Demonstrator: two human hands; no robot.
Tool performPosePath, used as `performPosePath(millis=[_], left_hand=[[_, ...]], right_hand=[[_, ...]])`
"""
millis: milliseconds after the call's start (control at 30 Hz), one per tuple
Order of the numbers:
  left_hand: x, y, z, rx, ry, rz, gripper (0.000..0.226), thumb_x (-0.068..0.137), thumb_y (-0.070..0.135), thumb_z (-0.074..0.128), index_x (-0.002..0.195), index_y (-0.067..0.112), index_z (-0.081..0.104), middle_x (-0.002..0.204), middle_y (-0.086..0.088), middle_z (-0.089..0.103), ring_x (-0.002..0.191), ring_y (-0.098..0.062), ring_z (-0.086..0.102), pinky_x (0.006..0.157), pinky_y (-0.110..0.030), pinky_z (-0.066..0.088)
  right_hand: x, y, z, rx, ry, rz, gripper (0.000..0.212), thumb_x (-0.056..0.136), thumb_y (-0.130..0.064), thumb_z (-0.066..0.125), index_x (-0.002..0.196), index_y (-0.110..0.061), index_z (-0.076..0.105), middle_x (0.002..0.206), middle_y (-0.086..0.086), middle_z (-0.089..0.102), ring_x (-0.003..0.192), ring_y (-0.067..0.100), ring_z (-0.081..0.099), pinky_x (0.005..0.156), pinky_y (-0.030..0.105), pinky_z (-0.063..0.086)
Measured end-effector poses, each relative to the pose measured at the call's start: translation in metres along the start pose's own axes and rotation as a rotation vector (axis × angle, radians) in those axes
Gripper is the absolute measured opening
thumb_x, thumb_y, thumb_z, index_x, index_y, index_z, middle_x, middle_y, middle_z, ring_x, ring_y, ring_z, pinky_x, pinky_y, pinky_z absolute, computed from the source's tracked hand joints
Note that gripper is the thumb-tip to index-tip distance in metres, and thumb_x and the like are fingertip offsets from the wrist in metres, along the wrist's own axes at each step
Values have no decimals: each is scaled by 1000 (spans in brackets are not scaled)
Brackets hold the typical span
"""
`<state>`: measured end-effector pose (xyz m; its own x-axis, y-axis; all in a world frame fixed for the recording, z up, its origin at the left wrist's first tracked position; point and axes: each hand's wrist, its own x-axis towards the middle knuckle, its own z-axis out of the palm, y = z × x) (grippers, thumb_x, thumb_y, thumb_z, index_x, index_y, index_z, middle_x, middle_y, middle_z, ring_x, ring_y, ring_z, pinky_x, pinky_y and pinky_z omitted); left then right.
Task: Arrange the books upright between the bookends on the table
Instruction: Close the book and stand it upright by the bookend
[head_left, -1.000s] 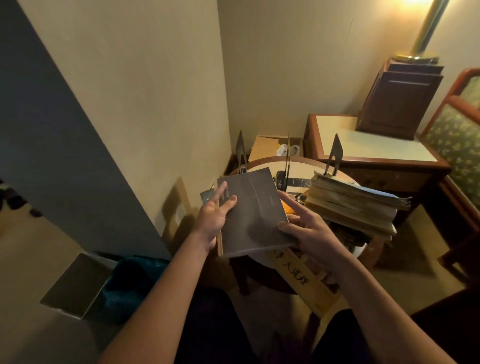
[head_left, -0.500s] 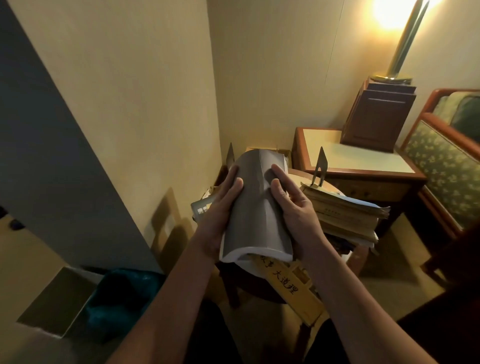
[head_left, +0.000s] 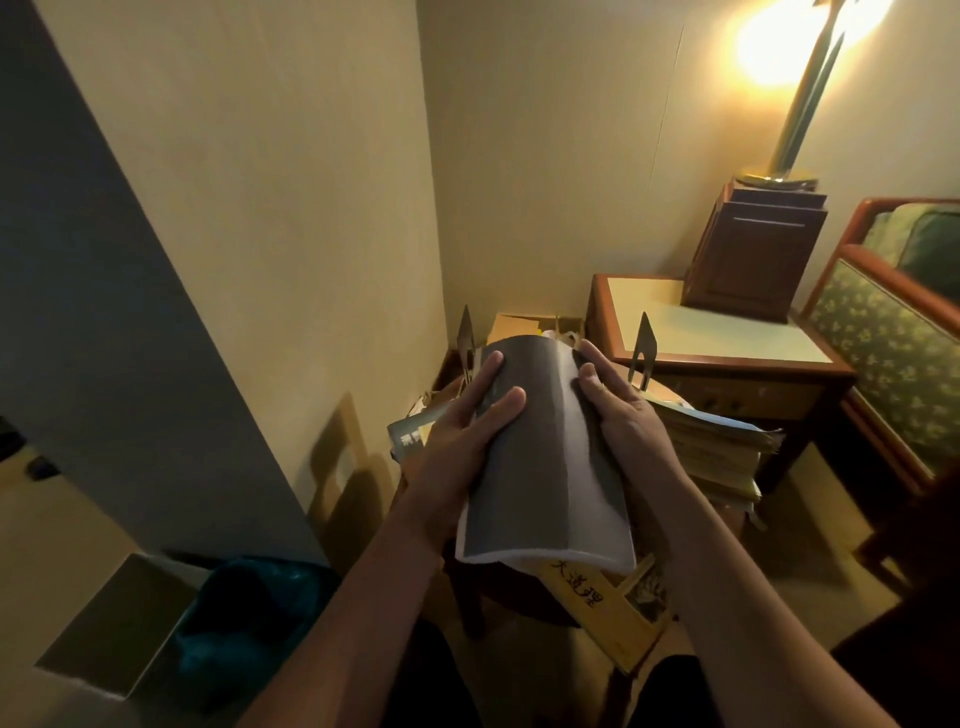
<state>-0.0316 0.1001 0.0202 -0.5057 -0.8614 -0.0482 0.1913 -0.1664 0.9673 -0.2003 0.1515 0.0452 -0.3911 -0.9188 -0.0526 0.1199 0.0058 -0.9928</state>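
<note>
View from a head-worn camera, looking down at two bare forearms. Both hands hold one grey soft-cover book (head_left: 540, 452) in the air, just left of a flat pile of yellowed books (head_left: 717, 447) that lies on a small round wooden table (head_left: 662, 391).

The left hand (head_left: 462, 436) grips the book's left edge, with thumb and forefinger laid across the cover. The right hand (head_left: 623, 415) curls round its right edge. Squeezed between them, the book bows upward like an arch, and its white page block shows at the near end.

Two thin, pointed metal bookends stand upright behind it. One bookend (head_left: 466, 338) is far to the left of the pile, and the other bookend (head_left: 644, 348) rises at the pile's back left corner. The book's far end points into the gap between them. A yellow book with black characters (head_left: 587, 592) sticks out below, in front of the pile.

The step in hand looks like carrying this book to the bookends; it is not yet standing. Next, it probably needs turning onto its bottom edge, flattening out, and lowering to the table left of the pile so it leans on a bookend.

A second ago the book lay flat and unbent in looser, open fingers, and nearer the body. It has since been pushed forward and bent, with both grips tighter.
</note>
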Motion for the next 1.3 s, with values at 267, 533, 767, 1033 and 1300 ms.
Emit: performPosePath(millis=[267,533,767,1033,1300], left_hand=[[4,11,4,-31,217,150,64,85,35,78,141,47,51,137,16,50,113,-9,59,75,-22,60],[5,21,20,-114,91,126,64,89,46,71,145,53,41,144,9,47,116,-18,62,77,-29,61],[1,23,14,-15,99,184,58,92,41,67,143,57,43,142,11,47,111,-14,63,70,-20,58],[2,14,19,16,-65,105,63,90,50,67,144,59,37,144,-1,48,119,-29,63,89,-48,59],[31,74,-8,470,-51,341,27,82,37,79,108,33,71,117,8,67,111,-15,64,85,-35,60]], right_hand=[[-13,-7,13,-35,-31,-20,38,106,-32,42,143,-40,50,116,-15,48,107,10,56,75,23,53],[-24,-2,28,323,54,44,26,102,-35,50,121,-47,64,119,-16,57,121,25,56,100,47,52],[-23,-7,5,179,-11,-8,35,105,-33,46,137,-42,57,112,-21,50,99,9,57,59,14,53],[-21,-11,-7,158,-115,-50,34,104,-33,47,136,-44,54,120,-14,50,85,7,69,57,17,54],[8,-24,-42,57,-344,-33,36,103,-26,48,132,-42,62,135,-4,54,106,18,67,77,29,59]])
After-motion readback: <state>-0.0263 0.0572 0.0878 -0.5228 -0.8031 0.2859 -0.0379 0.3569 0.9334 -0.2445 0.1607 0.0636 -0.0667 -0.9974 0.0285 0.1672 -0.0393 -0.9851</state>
